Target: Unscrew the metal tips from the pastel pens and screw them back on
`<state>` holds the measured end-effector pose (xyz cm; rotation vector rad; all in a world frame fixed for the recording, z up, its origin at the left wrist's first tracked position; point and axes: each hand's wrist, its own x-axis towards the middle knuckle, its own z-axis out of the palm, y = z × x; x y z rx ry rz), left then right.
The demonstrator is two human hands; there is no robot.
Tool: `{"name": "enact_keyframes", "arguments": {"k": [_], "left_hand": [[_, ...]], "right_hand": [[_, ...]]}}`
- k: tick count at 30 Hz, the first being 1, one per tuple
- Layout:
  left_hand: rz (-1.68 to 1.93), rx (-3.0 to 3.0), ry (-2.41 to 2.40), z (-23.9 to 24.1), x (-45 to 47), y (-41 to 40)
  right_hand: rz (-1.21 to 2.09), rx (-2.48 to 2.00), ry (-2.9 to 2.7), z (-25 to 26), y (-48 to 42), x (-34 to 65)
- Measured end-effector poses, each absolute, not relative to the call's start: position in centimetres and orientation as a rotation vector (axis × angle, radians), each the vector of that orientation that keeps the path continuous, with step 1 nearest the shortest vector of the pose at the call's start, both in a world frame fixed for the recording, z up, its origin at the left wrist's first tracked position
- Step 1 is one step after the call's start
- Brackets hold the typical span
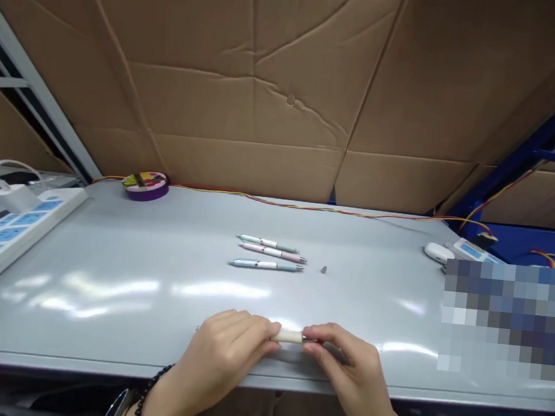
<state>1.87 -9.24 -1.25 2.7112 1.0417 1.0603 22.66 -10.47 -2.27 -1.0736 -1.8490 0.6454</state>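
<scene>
Near the table's front edge, my left hand [232,347] is closed around the barrel of a cream-coloured pen [289,336], which lies roughly level. My right hand [348,365] pinches the pen's silvery tip end between thumb and fingers. Most of the barrel is hidden inside the left hand. Beyond the hands lie three pens side by side: a green and white pen [267,242] at the back, a pink and white pen [273,253] in the middle and a blue and white pen [266,265] in front. A small silvery cone-shaped piece [323,270] sits right of them.
On the left stands a white power strip [19,235] with a white plug in it. A round purple tape roll [146,187] is at the back left. Red and yellow wires [278,203] run along the back edge. A white earbud case [439,253] lies at right, beside a blurred patch.
</scene>
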Motion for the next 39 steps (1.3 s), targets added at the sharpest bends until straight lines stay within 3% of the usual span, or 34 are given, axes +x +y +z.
{"name": "enact_keyframes", "arguments": {"k": [12,24,39], "left_hand": [[0.942,2.777,1.004,-1.6,1.8,-9.2],[0.857,2.688,1.018,-0.8,1.8,-9.4],[0.880,2.809,0.941,-0.8,2.0,-9.4]], "right_hand": [[0.572,-1.248,-2.027,-3.2,-10.3,22.0],[0.791,-1.143,-2.026,-2.1,-10.4,23.0],[0.551,-1.165,-2.086,-2.5,-10.3,22.5]]}}
